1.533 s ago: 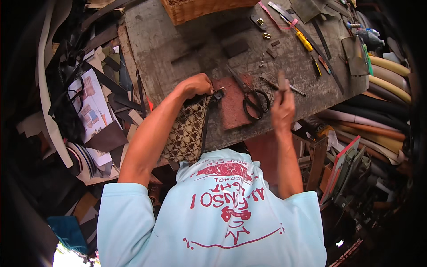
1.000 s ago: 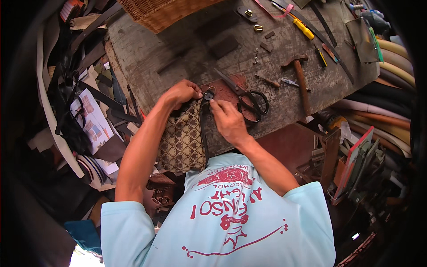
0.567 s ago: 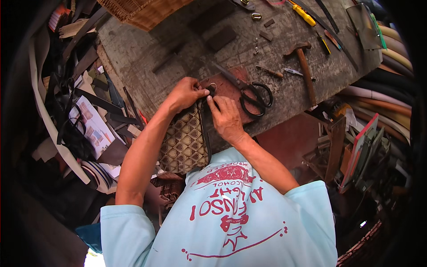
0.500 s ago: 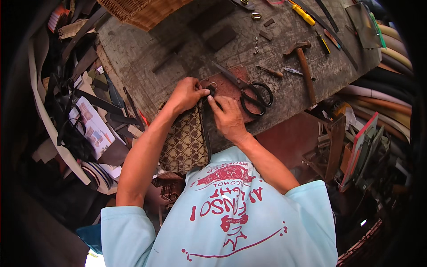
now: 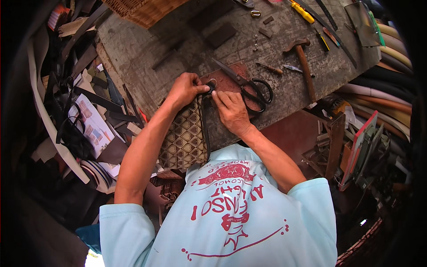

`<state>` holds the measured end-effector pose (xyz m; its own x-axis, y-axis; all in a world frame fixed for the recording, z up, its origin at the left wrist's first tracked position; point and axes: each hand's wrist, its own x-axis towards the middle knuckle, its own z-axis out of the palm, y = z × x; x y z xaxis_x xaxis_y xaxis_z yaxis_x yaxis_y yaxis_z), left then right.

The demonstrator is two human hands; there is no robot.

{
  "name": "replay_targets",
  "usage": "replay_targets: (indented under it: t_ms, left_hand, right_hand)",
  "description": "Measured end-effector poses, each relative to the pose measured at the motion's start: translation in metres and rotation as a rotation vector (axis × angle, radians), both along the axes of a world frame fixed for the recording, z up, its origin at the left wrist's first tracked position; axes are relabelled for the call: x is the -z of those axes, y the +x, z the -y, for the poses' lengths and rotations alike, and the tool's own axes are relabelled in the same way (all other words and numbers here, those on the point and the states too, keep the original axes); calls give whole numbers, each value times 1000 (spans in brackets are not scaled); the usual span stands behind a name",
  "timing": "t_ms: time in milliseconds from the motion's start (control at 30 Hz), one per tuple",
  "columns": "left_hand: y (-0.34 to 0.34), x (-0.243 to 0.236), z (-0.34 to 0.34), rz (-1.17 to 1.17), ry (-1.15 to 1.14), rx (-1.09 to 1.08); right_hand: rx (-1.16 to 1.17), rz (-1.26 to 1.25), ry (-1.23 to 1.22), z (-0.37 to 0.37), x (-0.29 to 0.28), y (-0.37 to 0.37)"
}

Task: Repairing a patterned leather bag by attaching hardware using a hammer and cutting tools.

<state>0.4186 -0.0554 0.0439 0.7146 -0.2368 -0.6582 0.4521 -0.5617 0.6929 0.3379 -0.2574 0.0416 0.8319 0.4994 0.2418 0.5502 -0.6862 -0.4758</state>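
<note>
A bag (image 5: 183, 140) with a brown and cream heart-like pattern and dark edging lies at the table's near edge, against my shirt. At its top corner is a small black tab (image 5: 210, 86) with a metal ring (image 5: 213, 81). My left hand (image 5: 186, 90) is closed, pinching the tab between thumb and fingers. From the right, my right hand (image 5: 232, 111) holds the tab's near side with its fingertips, fingers close together. Black-handled scissors (image 5: 254, 94) lie open beside it, over a reddish-brown slab (image 5: 240, 69).
Right of the scissors lie an awl (image 5: 270, 68), a pen (image 5: 293, 68), a hammer (image 5: 305, 71) and a yellow-handled tool (image 5: 303, 13). A wicker basket (image 5: 147, 13) stands at the far left. Scraps and papers (image 5: 91, 122) crowd the left; material rolls (image 5: 378, 93) line the right.
Both hands stay at the tab, with small shifts. The right hand has turned slightly, and more of the tab and ring shows between the fingers.
</note>
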Motion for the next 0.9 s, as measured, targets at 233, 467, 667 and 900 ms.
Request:
replay_targets:
  t_ms: [233, 467, 667, 900]
  left_hand:
    - [-5, -5, 3, 152, 49, 28]
    - [-27, -30, 29, 824, 315, 205]
    - [-32, -34, 31, 775, 405, 387]
    - [-29, -29, 23, 814, 297, 371]
  right_hand:
    - [12, 12, -5, -8, 3, -5]
    - [58, -136, 99, 2, -2, -4]
    - [139, -183, 170, 1, -2, -7]
    - [130, -189, 244, 7, 4, -12]
